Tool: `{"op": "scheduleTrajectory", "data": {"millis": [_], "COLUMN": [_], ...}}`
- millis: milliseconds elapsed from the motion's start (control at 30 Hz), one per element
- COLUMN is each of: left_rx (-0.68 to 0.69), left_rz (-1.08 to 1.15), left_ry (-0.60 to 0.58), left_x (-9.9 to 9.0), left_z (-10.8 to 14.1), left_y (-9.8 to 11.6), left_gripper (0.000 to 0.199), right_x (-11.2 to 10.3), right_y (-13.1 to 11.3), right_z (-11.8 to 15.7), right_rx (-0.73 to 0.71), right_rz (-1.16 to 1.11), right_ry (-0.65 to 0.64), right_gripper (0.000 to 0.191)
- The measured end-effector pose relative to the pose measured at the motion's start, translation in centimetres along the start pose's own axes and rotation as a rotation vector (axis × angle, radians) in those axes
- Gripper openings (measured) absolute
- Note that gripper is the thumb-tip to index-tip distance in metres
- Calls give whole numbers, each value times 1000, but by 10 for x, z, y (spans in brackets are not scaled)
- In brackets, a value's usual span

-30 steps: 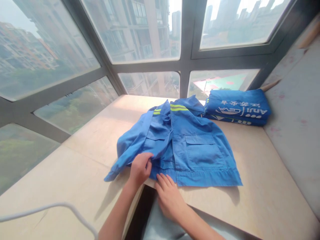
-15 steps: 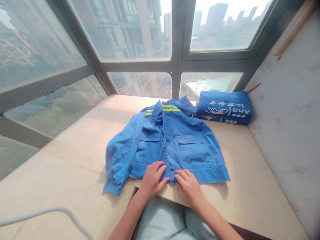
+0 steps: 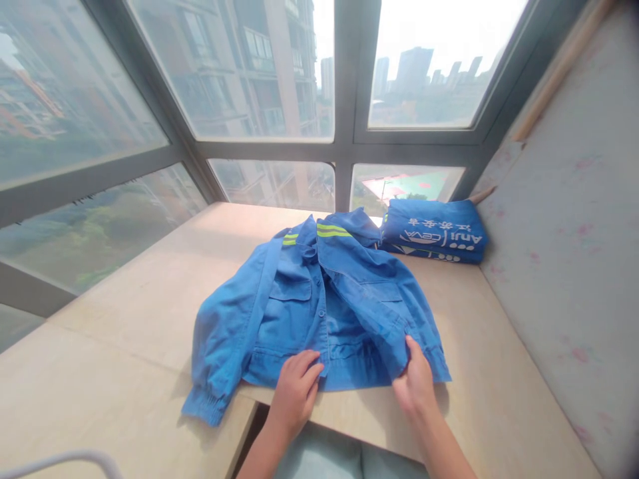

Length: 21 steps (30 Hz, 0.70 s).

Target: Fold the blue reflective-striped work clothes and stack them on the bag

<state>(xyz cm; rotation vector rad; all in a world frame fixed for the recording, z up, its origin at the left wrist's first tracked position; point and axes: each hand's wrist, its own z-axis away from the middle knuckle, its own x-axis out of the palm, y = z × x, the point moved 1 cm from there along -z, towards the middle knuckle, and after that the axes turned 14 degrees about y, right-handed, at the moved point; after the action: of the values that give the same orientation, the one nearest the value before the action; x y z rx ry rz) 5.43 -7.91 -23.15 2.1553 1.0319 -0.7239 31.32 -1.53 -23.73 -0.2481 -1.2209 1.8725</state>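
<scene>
A blue work jacket (image 3: 289,316) with yellow-green shoulder stripes lies spread on the wooden surface, collar away from me. Its right front panel is folded partly back, so the inside shows between the two fronts. My right hand (image 3: 415,382) is closed on the lower corner of that panel, thumb on top. At the bottom hem of the left front, beside the buttoned edge, my left hand (image 3: 297,389) has its fingers curled together on the cloth; its fingertips are partly hidden. The left sleeve lies along the jacket's side, cuff toward me.
Folded blue garments (image 3: 434,229) with white lettering are stacked at the back right, near the patterned wall (image 3: 559,266). Grey window frames (image 3: 344,150) bound the pale wooden surface (image 3: 134,313). A white cable (image 3: 74,456) curves at the lower left.
My right hand has moved right, carrying the jacket's right front panel open. My left hand stays at the left hem. The view has shifted slightly.
</scene>
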Motion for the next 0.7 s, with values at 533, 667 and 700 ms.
{"op": "scheduleTrajectory", "data": {"millis": [533,667,700], "left_rx": [-67,-247,-330], "left_rz": [-19,-118,-125], "left_ry": [36,133,138], "left_x": [0,-5,-7], "left_z": [3,7,9], "left_y": [27,38,40], "left_gripper": [26,23,22], "right_x": [22,23,24], "right_y": [47,34,30], "right_z": [57,44,42], "right_rx": [-976,-738,-682], "right_rz": [743,663,664], "right_ry": [-705,-606,-575], "right_gripper": [23,19,22]}}
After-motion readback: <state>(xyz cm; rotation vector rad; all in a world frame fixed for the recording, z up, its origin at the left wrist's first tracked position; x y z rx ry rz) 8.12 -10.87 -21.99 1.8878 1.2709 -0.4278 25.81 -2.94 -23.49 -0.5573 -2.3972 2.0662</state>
